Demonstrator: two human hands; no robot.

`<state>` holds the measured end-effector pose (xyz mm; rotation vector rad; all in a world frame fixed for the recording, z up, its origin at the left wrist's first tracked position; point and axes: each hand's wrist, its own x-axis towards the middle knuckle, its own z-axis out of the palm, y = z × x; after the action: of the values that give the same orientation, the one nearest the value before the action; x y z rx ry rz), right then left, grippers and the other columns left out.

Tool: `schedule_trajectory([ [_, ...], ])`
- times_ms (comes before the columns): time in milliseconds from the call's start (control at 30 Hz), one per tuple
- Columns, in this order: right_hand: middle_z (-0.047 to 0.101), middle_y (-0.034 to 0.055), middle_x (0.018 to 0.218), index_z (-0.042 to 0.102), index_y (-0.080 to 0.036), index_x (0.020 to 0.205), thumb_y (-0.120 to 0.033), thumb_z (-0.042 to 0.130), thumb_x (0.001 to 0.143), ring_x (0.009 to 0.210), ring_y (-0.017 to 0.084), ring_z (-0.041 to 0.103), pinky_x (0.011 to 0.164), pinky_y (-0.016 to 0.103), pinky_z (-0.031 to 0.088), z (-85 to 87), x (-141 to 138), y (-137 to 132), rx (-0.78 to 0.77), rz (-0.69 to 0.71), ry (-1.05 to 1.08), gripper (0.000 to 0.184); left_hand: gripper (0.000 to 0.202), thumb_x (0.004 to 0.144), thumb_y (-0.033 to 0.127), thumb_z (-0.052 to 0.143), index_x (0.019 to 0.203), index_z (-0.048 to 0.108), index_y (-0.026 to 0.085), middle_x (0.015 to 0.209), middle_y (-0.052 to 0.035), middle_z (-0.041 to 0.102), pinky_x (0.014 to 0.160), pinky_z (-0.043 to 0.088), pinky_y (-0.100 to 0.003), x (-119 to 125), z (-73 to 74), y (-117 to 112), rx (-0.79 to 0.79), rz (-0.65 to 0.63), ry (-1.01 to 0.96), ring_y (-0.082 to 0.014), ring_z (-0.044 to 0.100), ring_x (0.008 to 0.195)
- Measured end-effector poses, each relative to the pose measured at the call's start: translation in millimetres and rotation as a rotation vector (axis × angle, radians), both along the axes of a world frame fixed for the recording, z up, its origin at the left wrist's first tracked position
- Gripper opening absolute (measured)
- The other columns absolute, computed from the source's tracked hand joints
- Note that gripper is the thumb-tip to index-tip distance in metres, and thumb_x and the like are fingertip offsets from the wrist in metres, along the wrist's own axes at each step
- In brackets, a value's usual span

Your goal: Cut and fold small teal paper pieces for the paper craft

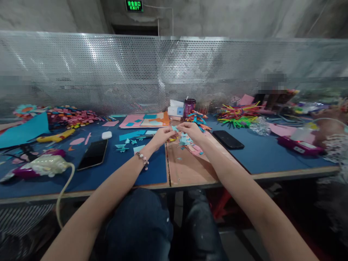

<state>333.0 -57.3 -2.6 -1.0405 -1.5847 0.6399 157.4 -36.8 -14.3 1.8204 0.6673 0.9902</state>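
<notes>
Both my arms reach forward over the table edge. My left hand (161, 137) and my right hand (191, 129) meet above the bare wooden strip (187, 166), fingers pinched together on a small light-blue paper piece (174, 128) held between them. A beaded bracelet (143, 159) sits on my left wrist. Under and beside the hands lie several cut light-blue and pink paper scraps (187, 142). More light-blue cutouts (130, 139) lie on the blue mat to the left of my left hand.
Black phones lie left (94, 153) and right (227, 139). A glue gun (45, 166) with cord sits at left. Paper sheets (145, 120), a dark jar (189, 107), coloured strips (239, 115) and a perforated metal screen (108, 72) stand behind. Another person's arm (330, 127) is at far right.
</notes>
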Motion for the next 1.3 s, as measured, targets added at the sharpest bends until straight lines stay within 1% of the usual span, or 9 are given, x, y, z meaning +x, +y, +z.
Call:
schedule_trajectory([
  [133,0.065,0.0036,0.07,0.069,-0.012,0.071,-0.038,0.063,0.067,0.066,0.013,0.054,0.063,0.025,0.04,4.1,-2.9,-6.0,0.01,0.012,-0.082,0.027,0.034,0.073,0.042,0.062,0.087,0.066,0.012,0.09,-0.0105,0.069,0.064,0.043,-0.024,-0.4,-0.4,0.3,-0.043,-0.016,0.042,-0.0165,0.063,0.077],
  [300,0.066,0.0044,0.073,0.069,-0.012,0.074,-0.038,0.059,0.072,0.067,0.014,0.055,0.063,0.025,0.04,7.1,-5.1,-9.4,0.034,-0.015,-0.145,0.028,0.04,0.072,0.047,0.063,0.086,0.068,0.01,0.092,-0.014,0.069,0.063,0.044,-0.025,-1.2,-0.4,1.6,-0.072,-0.047,-0.024,-0.0169,0.063,0.074],
  [433,0.068,0.0059,0.079,0.069,-0.012,0.078,-0.035,0.06,0.073,0.071,0.014,0.057,0.066,0.026,0.042,7.7,-5.8,-10.2,0.088,-0.048,-0.198,0.025,0.038,0.07,0.043,0.067,0.086,0.068,0.009,0.091,-0.0154,0.069,0.065,0.044,-0.027,-1.8,-0.8,1.4,-0.147,-0.07,-0.07,-0.018,0.064,0.076],
  [667,0.066,0.0058,0.077,0.069,-0.013,0.078,-0.029,0.057,0.076,0.068,0.012,0.055,0.062,0.024,0.041,5.1,-7.1,-6.5,0.19,-0.118,-0.348,0.02,0.035,0.069,0.041,0.069,0.085,0.066,0.009,0.089,-0.0147,0.068,0.069,0.045,-0.028,-1.5,-5.0,4.5,-0.227,-0.081,-0.114,-0.0186,0.064,0.077],
  [800,0.063,0.0046,0.076,0.068,-0.014,0.075,-0.024,0.055,0.077,0.066,0.012,0.054,0.062,0.024,0.041,2.9,-6.9,-3.9,0.315,-0.142,-0.437,0.017,0.035,0.068,0.041,0.07,0.083,0.065,0.009,0.088,-0.0152,0.069,0.069,0.045,-0.028,-1.4,-4.3,4.6,-0.251,-0.095,-0.134,-0.0179,0.064,0.076],
  [967,0.06,0.0051,0.078,0.066,-0.015,0.075,-0.02,0.053,0.079,0.07,0.013,0.054,0.063,0.024,0.043,-1.8,-7.8,-0.5,0.478,-0.157,-0.492,0.015,0.029,0.07,0.034,0.068,0.085,0.064,0.009,0.086,-0.0133,0.068,0.066,0.045,-0.026,-0.1,-3.6,4.1,-0.311,-0.103,-0.191,-0.0183,0.065,0.077],
  [1067,0.059,0.0059,0.079,0.066,-0.015,0.079,-0.022,0.051,0.082,0.073,0.014,0.054,0.066,0.026,0.045,-5.9,-8.5,3.0,0.568,-0.191,-0.547,0.017,0.023,0.072,0.031,0.064,0.082,0.063,0.01,0.082,-0.0113,0.068,0.068,0.046,-0.026,1.1,-3.3,3.3,-0.313,-0.103,-0.234,-0.0175,0.065,0.077],
  [1167,0.06,0.0081,0.084,0.067,-0.015,0.085,-0.023,0.049,0.085,0.081,0.017,0.054,0.071,0.029,0.046,-8.4,-9.7,4.6,0.658,-0.232,-0.63,0.02,0.018,0.073,0.027,0.063,0.079,0.062,0.01,0.079,-0.0091,0.067,0.073,0.048,-0.029,1.7,-2.9,3.2,-0.305,-0.086,-0.276,-0.0153,0.065,0.073],
  [1300,0.061,0.0097,0.091,0.067,-0.015,0.093,-0.018,0.046,0.086,0.087,0.018,0.052,0.078,0.031,0.045,-8.3,-12.0,1.8,0.756,-0.26,-0.782,0.023,0.02,0.073,0.028,0.063,0.082,0.062,0.01,0.079,-0.009,0.068,0.076,0.049,-0.03,1.6,-3.0,5.5,-0.322,-0.083,-0.323,-0.0145,0.065,0.072],
])
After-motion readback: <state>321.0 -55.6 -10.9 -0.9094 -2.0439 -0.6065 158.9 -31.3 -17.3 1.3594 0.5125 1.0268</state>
